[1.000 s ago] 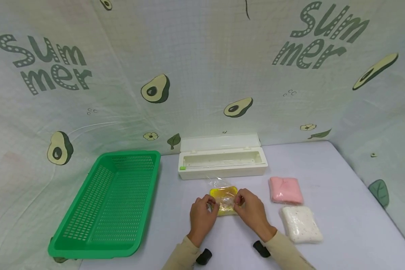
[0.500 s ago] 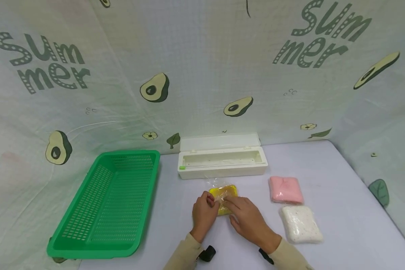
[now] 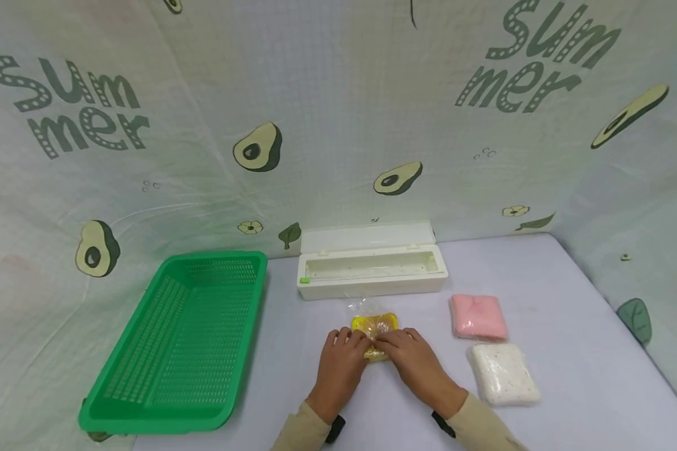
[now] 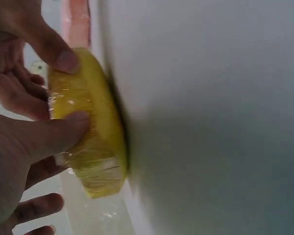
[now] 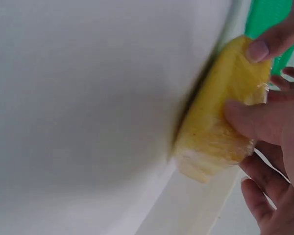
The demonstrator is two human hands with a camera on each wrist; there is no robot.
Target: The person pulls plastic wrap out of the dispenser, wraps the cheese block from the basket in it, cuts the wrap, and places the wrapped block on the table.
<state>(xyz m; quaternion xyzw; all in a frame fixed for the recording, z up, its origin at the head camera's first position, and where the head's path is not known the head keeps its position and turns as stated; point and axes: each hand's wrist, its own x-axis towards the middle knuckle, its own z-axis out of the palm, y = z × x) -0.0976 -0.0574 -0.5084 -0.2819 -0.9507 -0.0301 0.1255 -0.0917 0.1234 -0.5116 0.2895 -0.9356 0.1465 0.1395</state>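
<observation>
A yellow packet (image 3: 391, 321) with rounded edges, covered in clear cling film (image 3: 365, 305), lies on the table between both hands. My left hand (image 3: 337, 371) grips its left part, thumb against the near side in the left wrist view and fingers over the top. From the right, my right hand (image 3: 419, 366) holds it the same way; in the right wrist view its thumb presses the near side of the yellow packet (image 5: 220, 107). Wrinkled film stretches over that side, and a loose flap of it sticks out at the far end. The fingers hide the middle of the top.
Behind the packet stands a long white cling film dispenser (image 3: 372, 288) with its lid up and a green slider at the left. A green basket (image 3: 239, 376) sits at the left. Wrapped pink (image 3: 477, 318) and white packets (image 3: 504, 376) lie at the right.
My left hand's fingers have moved from pinching the film to lying over the packet's left part. The right hand went from pinching to reaching across the top, then drew back slightly.
</observation>
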